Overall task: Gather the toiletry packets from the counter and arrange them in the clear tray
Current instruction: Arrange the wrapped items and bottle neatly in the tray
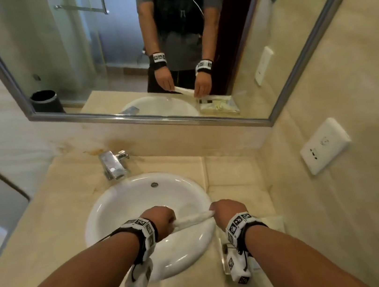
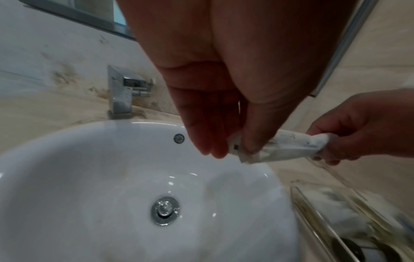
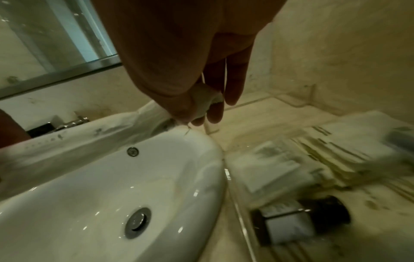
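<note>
A long white toiletry packet hangs level over the right side of the white sink. My left hand pinches its left end between thumb and fingers. My right hand pinches the crumpled right end. The packet stretches between the two hands. The clear tray stands on the counter just right of the sink, partly hidden under my right wrist. It holds several white packets and a small dark bottle.
A chrome faucet stands behind the sink. A mirror covers the back wall. A white wall socket sits on the right wall, close to the tray. Beige counter stretches left of the sink.
</note>
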Available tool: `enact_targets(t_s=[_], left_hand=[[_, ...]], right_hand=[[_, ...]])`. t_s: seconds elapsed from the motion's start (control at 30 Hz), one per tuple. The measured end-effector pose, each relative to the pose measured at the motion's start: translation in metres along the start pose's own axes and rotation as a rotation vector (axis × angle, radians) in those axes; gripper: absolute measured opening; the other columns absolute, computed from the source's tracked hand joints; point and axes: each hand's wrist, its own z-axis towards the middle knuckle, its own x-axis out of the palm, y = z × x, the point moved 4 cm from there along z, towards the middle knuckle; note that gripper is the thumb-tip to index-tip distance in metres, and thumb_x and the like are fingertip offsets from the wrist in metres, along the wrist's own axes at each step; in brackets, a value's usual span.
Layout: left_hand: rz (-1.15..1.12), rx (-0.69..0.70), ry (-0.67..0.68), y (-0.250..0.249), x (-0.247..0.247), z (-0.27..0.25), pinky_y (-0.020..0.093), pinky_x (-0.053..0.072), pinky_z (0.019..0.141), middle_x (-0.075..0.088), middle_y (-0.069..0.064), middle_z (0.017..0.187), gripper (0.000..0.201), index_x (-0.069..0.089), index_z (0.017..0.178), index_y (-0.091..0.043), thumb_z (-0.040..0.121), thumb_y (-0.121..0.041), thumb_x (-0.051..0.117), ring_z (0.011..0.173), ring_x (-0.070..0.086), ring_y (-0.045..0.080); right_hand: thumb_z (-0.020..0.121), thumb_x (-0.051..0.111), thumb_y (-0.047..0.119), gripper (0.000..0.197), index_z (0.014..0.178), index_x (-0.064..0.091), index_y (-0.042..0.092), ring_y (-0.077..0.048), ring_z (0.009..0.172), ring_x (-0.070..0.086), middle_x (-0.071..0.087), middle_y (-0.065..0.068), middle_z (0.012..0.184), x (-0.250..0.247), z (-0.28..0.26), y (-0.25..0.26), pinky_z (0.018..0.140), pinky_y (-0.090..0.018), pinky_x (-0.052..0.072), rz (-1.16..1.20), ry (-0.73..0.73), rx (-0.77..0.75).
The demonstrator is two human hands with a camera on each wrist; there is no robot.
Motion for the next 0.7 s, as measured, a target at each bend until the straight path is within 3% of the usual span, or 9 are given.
enact_targets(t_s=[0.13, 0.37, 0.6, 0.67, 0.7], left_hand=[[-0.021, 0.026, 0.021, -0.033, 0.016, 0.015, 0.033, 0.05, 0.086, 0.07, 0.002, 0.108, 0.026, 0.068, 0.108, -0.019, 0.09, -0.031, 0.053, 0.103, 0.063, 0.025], [-0.012, 0.079, -0.021, -0.086, 0.043, 0.03, 0.033, 0.048, 0.086, 0.054, 0.002, 0.121, 0.029, 0.063, 0.119, -0.025, 0.095, -0.039, 0.053, 0.107, 0.06, 0.024], [-0.014, 0.094, -0.003, -0.105, 0.064, 0.033, 0.033, 0.046, 0.083, 0.065, 0.002, 0.116, 0.03, 0.057, 0.116, -0.022, 0.096, -0.041, 0.046, 0.106, 0.061, 0.025], [0.0, 0.137, 0.075, -0.15, 0.097, 0.052, 0.034, 0.047, 0.084, 0.065, 0.002, 0.117, 0.03, 0.058, 0.117, -0.021, 0.097, -0.039, 0.045, 0.106, 0.061, 0.025], [0.0, 0.131, 0.085, -0.149, 0.099, 0.052, 0.034, 0.048, 0.086, 0.065, 0.002, 0.117, 0.03, 0.058, 0.118, -0.021, 0.097, -0.038, 0.045, 0.107, 0.061, 0.025]], right_hand=[[0.09, 0.048, 0.012, 0.036, 0.119, 0.064, 0.024, -0.021, 0.103, 0.064, 0.066, -0.001, 0.116, 0.021, -0.016, -0.04, 0.074, -0.029, 0.044, -0.011, 0.031, 0.06], [0.091, 0.049, 0.015, 0.038, 0.127, 0.058, 0.024, -0.026, 0.106, 0.062, 0.057, -0.005, 0.121, 0.053, -0.047, -0.094, 0.078, -0.033, 0.047, 0.027, 0.002, 0.168], [0.094, 0.045, 0.016, 0.037, 0.127, 0.058, 0.024, -0.025, 0.107, 0.059, 0.054, -0.005, 0.12, 0.065, -0.061, -0.112, 0.085, -0.036, 0.052, 0.022, -0.027, 0.231], [0.094, 0.047, 0.018, 0.036, 0.127, 0.058, 0.024, -0.025, 0.109, 0.059, 0.052, -0.006, 0.123, 0.096, -0.069, -0.155, 0.086, -0.037, 0.053, -0.016, 0.081, 0.283], [0.093, 0.048, 0.019, 0.037, 0.129, 0.058, 0.023, -0.025, 0.111, 0.059, 0.051, -0.006, 0.127, 0.098, -0.067, -0.156, 0.088, -0.037, 0.053, 0.004, 0.091, 0.291]])
